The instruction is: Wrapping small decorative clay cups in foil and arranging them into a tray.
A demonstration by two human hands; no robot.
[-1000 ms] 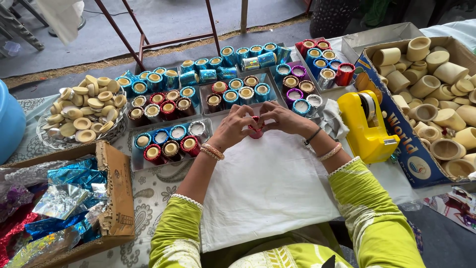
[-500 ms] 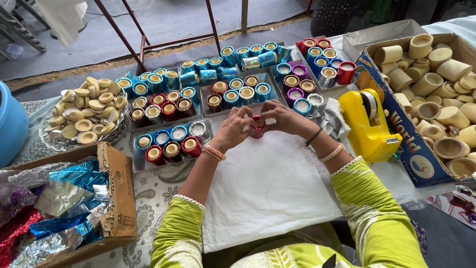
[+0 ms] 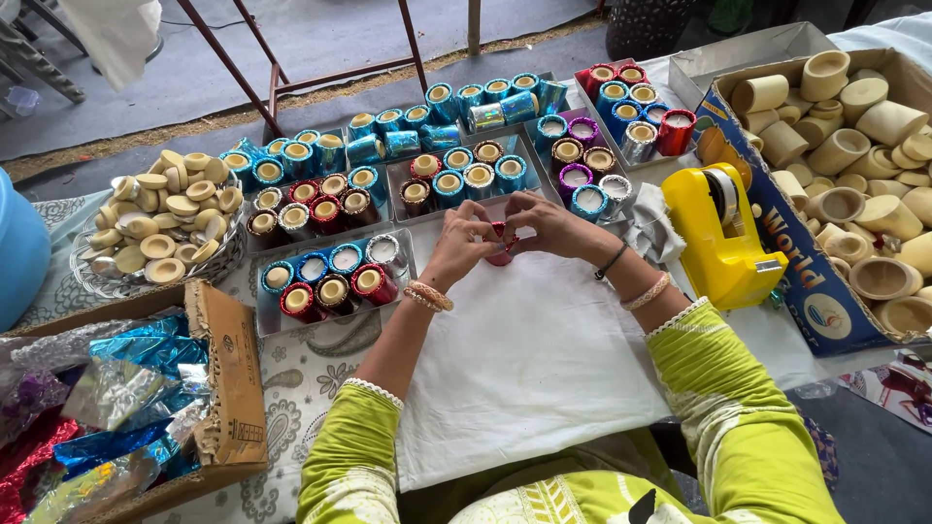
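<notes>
A red foil-wrapped cup (image 3: 501,245) sits clasped between left hand (image 3: 460,248) and right hand (image 3: 549,225).

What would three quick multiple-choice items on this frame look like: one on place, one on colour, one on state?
1. Where does the tape dispenser stand?
A. To the right of the hands, beside the cardboard box
B. On the wire basket
C. Behind the blue barrel

2. What colour is the small cup held between the hands?
A. Blue
B. Red
C. Silver

3. How are the hands placed?
A. Both flat on the white cloth
B. One at the dispenser
C. Both closed around the cup above the white cloth

Answers: 1 A, the yellow dispenser sits against the box wall. 2 B, red foil shows between the fingers. 3 C, the left hand and right hand meet on the cup.
</notes>
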